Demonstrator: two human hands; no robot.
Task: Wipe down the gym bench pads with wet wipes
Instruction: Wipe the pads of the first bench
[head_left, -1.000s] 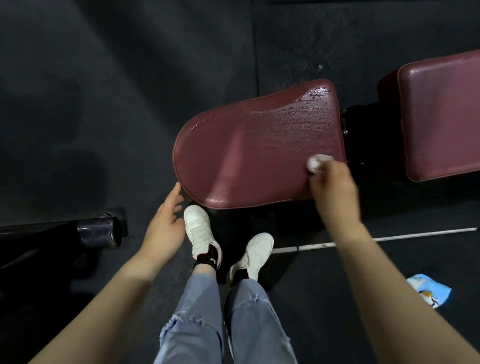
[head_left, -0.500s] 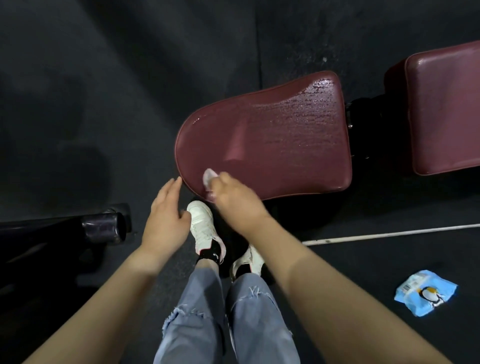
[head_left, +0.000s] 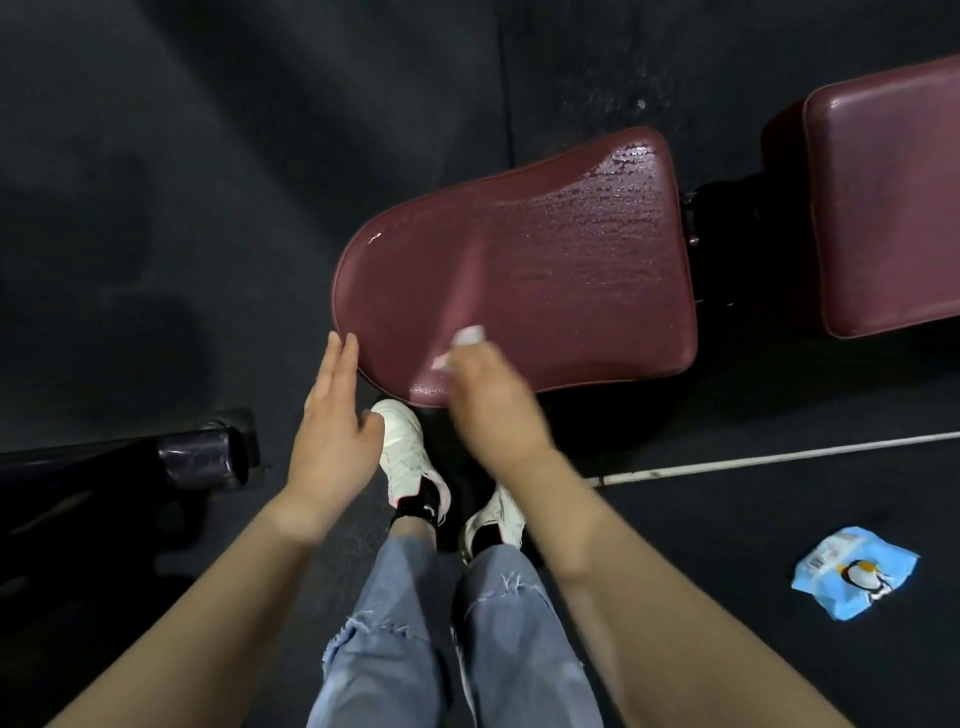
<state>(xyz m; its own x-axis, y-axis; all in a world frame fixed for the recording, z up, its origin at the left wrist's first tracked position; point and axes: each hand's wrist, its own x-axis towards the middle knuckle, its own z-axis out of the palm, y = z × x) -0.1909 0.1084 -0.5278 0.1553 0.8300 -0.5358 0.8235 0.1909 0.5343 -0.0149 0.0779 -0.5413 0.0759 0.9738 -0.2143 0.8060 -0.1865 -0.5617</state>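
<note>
The right hand, blurred, pinches a white wet wipe against the near edge of the maroon seat pad. The left hand is spread flat, fingertips at the pad's rounded end. A blue wipe packet lies on the floor.

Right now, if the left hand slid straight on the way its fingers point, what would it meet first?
Probably the seat pad: the left hand has its fingertips at the pad's rounded near edge, though whether they already touch is unclear.
</note>
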